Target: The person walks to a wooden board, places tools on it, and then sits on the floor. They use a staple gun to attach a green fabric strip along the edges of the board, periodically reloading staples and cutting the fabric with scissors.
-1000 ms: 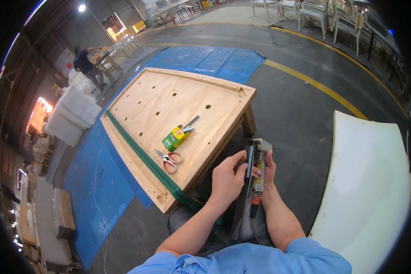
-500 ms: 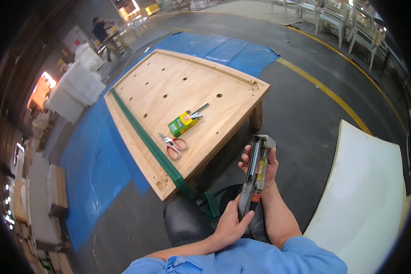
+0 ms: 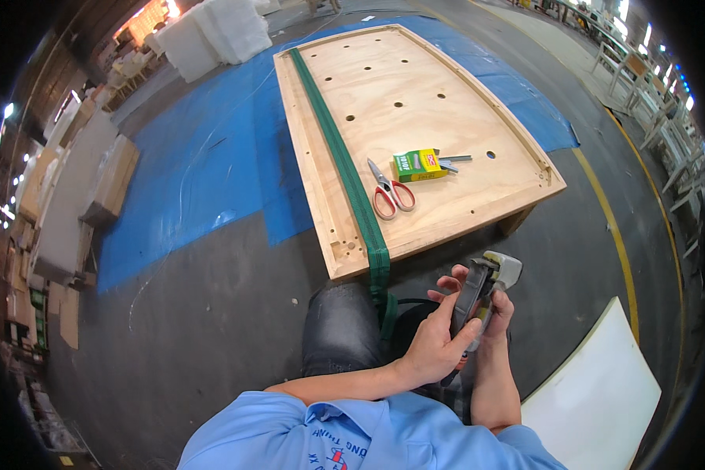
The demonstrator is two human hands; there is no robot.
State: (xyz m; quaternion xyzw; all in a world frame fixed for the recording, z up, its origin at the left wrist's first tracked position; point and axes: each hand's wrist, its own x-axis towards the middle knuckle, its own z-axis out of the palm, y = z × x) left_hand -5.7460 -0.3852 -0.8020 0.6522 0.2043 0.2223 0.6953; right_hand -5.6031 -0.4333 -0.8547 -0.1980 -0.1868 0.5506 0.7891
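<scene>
Above my lap I hold a staple gun with a grey and dark body, its pale head pointing away from me. My right hand cradles it from behind and the right side, fingertips showing past its far side. My left hand is closed around the lower part of its long dark side. Just ahead stands a wooden panel frame with several round holes. Along its left side runs a green webbing strap, its end hanging over the near edge. Red-handled scissors lie beside a green and yellow box with staple strips sticking out.
Blue sheeting covers the floor under and left of the frame. A white curved panel is at my right. White wrapped blocks and stacked boards stand to the left. Wooden chairs line the far right.
The view has swung left and down, so the frame appears further right. My left hand has slid up along the staple gun, and the tool is turned, hiding the rail that showed before.
</scene>
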